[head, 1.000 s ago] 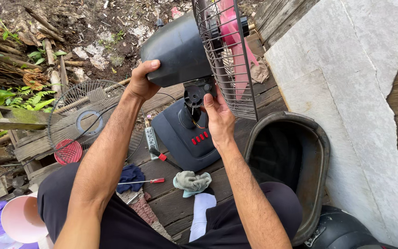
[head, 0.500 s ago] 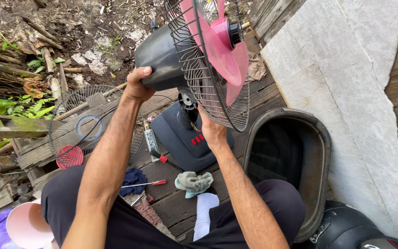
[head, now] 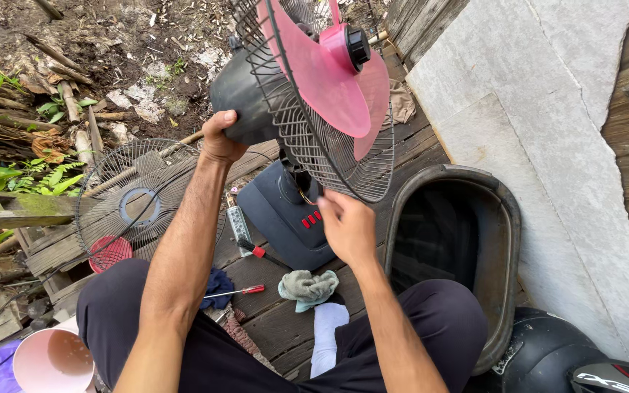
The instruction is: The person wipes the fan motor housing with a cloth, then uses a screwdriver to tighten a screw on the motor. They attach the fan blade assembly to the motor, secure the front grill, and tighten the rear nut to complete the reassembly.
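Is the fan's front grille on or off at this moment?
Off. The pink blades sit exposed over the rear grille, and a detached round grille lies on the planks beside the left forearm.

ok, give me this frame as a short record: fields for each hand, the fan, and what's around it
left hand: grips the dark motor housing from behind
right hand: at the lower rim of the rear wire guard
fan: tilted, pink blades exposed, front guard off
base: dark, red buttons, on wooden planks
nearby: detached wire guard, two red-handled screwdrivers, grey cloth, black tub
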